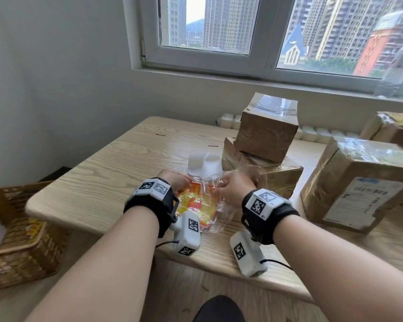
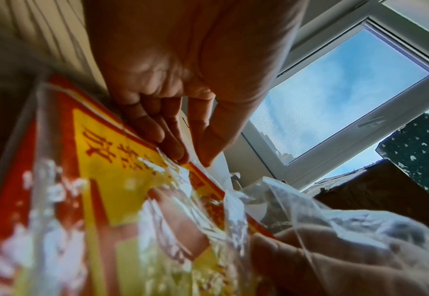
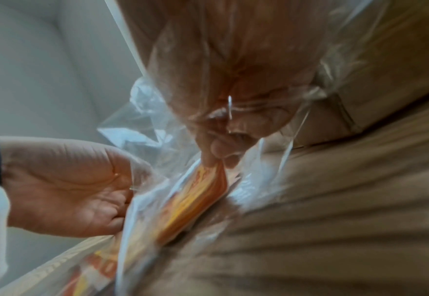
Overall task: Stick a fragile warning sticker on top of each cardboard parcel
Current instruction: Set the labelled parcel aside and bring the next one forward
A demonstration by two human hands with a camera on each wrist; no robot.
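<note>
A clear plastic bag (image 1: pixel 222 213) with a stack of red and yellow warning stickers (image 1: pixel 194 205) lies on the wooden table (image 1: pixel 107 182) near its front edge. My left hand (image 1: pixel 176 182) pinches the bag (image 2: pixel 322 210) at the top edge of the stickers (image 2: pixel 122 140), thumb against fingers (image 2: pixel 180 154). My right hand (image 1: pixel 230 189) is reached into the bag (image 3: pixel 137 130), the film draped over it, and it pinches the end of the sticker stack (image 3: pixel 190 204). Taped cardboard parcels stand behind: two stacked (image 1: pixel 266 133), (image 1: pixel 275 180), a large one (image 1: pixel 356 184) at right.
Another parcel (image 1: pixel 392 129) sits at the far right under the window. White curled sheets (image 1: pixel 204 165) lie just beyond the bag. A woven basket (image 1: pixel 16 231) stands left of the table, below its level. The table's left half shows bare wood.
</note>
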